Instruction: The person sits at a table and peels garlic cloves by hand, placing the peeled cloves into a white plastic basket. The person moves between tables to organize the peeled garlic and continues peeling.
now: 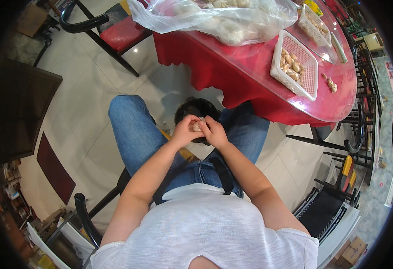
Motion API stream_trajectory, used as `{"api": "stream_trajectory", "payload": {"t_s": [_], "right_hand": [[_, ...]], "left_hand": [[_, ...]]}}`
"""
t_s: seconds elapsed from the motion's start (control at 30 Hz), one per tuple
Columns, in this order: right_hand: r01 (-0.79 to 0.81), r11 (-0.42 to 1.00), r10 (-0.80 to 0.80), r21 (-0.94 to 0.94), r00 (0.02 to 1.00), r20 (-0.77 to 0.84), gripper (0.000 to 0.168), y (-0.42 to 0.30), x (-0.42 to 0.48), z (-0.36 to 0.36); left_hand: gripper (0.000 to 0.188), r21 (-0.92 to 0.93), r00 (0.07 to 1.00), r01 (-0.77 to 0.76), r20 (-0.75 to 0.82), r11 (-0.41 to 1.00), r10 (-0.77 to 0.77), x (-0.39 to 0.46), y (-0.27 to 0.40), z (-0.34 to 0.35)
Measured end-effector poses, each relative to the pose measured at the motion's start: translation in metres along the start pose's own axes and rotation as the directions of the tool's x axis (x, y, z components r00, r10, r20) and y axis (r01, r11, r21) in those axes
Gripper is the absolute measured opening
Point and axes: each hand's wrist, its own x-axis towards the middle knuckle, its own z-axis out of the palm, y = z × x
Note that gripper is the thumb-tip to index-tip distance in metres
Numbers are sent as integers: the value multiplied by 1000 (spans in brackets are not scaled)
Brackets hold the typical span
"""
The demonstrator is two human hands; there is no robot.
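Between my knees, my left hand [187, 130] and my right hand [215, 131] meet around a garlic bulb [197, 126]. The fingers of both hands press on it, and parts of the bulb are hidden behind them. Right below the hands stands a dark bin [196, 105], its inside too dark to make out. Up on the table to the right, a white plastic basket [312, 79] contains several loose garlic cloves [291, 65]. A clear plastic bag [231, 32] of whole garlic bulbs lies at the table's near edge.
The round table [343, 101] has a red cloth under a clear cover. A second white basket [312, 25] and a garlic piece with a stem [330, 83] are on it. A red-seated chair [126, 33] stands at upper left, and a black chair armrest [85, 215] is beside me.
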Motion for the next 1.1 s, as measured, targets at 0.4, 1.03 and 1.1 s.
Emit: {"api": "stream_trajectory", "payload": {"t_s": [0.4, 1.03, 1.1], "right_hand": [[43, 996, -47, -75, 998, -42, 33, 13, 5, 0], [-227, 965, 242, 131, 963, -115, 37, 23, 14, 4], [-163, 980, 176, 116, 978, -111, 34, 12, 11, 0]], "left_hand": [[66, 497, 996, -88, 41, 863, 78, 0, -5, 0], [51, -188, 998, 45, -36, 981, -53, 4, -2, 4], [51, -153, 998, -6, -56, 988, -2, 4, -6, 4]]}}
